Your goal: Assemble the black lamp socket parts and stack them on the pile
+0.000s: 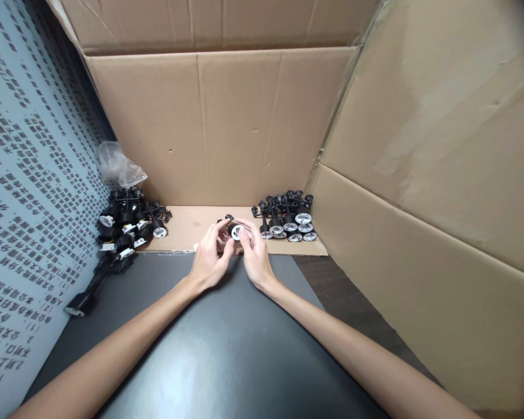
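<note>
Between my two hands is a black miniature lamp post (236, 233), its round white-rimmed base turned towards me. My left hand (209, 259) curls around its left side, with the fingers on the upper part. My right hand (257, 256) holds it from the right, the thumb lying against the base. Most of the post is hidden by my fingers. To the right of my hands lies a neat stack of similar black lamp posts (289, 218), white-rimmed bases facing me. A looser heap of black lamp posts (124, 224) is at the left, some with white pieces showing.
A clear plastic bag (120, 166) sits behind the left heap. One black lamp post (82, 304) lies apart at the left edge of the dark grey table (192, 361). Cardboard walls (244, 128) stand behind and to the right; a printed light-blue panel (30, 174) rises at the left.
</note>
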A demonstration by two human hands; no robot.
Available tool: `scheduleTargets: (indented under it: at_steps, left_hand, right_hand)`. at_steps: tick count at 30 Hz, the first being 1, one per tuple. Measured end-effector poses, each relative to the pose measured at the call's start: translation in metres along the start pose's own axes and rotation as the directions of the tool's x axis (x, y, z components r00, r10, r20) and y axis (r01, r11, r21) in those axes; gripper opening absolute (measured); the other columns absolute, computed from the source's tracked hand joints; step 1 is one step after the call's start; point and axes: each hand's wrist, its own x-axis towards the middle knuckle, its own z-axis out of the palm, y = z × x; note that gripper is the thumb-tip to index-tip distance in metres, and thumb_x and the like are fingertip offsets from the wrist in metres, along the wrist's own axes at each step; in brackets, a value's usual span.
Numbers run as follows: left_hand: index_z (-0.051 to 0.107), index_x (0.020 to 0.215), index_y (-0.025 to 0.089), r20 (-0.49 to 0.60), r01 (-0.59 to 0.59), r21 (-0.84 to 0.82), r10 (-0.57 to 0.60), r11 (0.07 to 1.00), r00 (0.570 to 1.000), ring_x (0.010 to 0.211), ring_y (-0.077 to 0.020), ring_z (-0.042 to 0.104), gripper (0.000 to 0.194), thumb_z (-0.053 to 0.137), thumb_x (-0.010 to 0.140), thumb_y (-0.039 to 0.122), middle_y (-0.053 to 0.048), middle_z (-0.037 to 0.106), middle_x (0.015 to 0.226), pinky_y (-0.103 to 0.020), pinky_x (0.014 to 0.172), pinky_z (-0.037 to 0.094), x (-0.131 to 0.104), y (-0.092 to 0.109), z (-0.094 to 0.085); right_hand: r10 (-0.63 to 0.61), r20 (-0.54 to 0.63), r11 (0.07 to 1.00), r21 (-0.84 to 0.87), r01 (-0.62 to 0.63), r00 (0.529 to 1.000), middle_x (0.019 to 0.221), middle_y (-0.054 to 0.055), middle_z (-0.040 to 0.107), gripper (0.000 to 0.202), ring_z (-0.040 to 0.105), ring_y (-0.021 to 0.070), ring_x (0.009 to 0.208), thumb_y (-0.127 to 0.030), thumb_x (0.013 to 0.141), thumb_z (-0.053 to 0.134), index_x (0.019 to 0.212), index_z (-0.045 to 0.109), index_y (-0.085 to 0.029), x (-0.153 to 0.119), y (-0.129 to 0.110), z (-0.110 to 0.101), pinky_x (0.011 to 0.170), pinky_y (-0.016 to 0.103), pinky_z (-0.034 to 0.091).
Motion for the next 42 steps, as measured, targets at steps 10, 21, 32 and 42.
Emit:
scheduleTargets:
  at_steps: [10, 21, 32, 42]
  left_hand:
    - [0.059, 0.120, 0.020, 0.015, 0.056, 0.007, -0.057, 0.998, 0.998, 0.071, -0.0127, 0.057, 0.031, 0.050, 0.094, 0.036, -0.003, 0.061, 0.095, -0.026, 0.065, 0.049, 0.0018, 0.0031, -0.0012]
    - [0.064, 0.105, 0.015, -0.046, 0.044, -0.026, -0.045, 0.999, 0.998, 0.060, -0.0106, 0.054, 0.022, 0.056, 0.088, 0.028, -0.001, 0.057, 0.077, -0.024, 0.056, 0.047, 0.0018, 0.0010, 0.0017]
    - [0.064, 0.111, 0.017, -0.055, 0.132, -0.058, -0.135, 0.990, 0.989, 0.065, -0.0119, 0.056, 0.027, 0.054, 0.090, 0.031, -0.003, 0.062, 0.088, -0.025, 0.060, 0.048, 0.0038, 0.0015, 0.0006]
    - [0.061, 0.117, 0.019, -0.021, 0.144, -0.031, -0.144, 0.989, 0.989, 0.070, -0.0138, 0.059, 0.034, 0.060, 0.086, 0.032, -0.004, 0.065, 0.092, -0.026, 0.064, 0.050, 0.0046, 0.0023, 0.0007]
  right_hand:
    - [0.048, 0.032, 0.997, 0.065, -0.050, 0.998, 0.088, 0.001, 0.065, 0.032, 0.060, 0.0150, 0.070, -0.048, 0.088, 0.059, 0.107, 0.053, -0.025, 0.0005, 0.0010, -0.0008, 0.060, 0.027, 0.048]
    - [0.033, 0.107, 0.995, 0.089, -0.042, 0.994, 0.077, -0.002, 0.062, 0.033, 0.057, 0.0135, 0.067, -0.048, 0.086, 0.061, 0.106, 0.052, -0.024, 0.0028, 0.0047, -0.0025, 0.061, 0.025, 0.045]
    - [0.075, 0.077, 0.986, 0.141, -0.086, 0.994, 0.095, 0.004, 0.069, 0.037, 0.064, 0.0162, 0.078, -0.049, 0.086, 0.062, 0.112, 0.058, -0.024, 0.0055, 0.0081, -0.0014, 0.064, 0.026, 0.051]
    - [0.036, 0.055, 0.999, 0.008, -0.037, 0.998, 0.131, 0.010, 0.064, 0.053, 0.064, 0.0270, 0.113, -0.054, 0.086, 0.059, 0.126, 0.065, -0.020, 0.0047, 0.0054, -0.0021, 0.094, 0.040, 0.054]
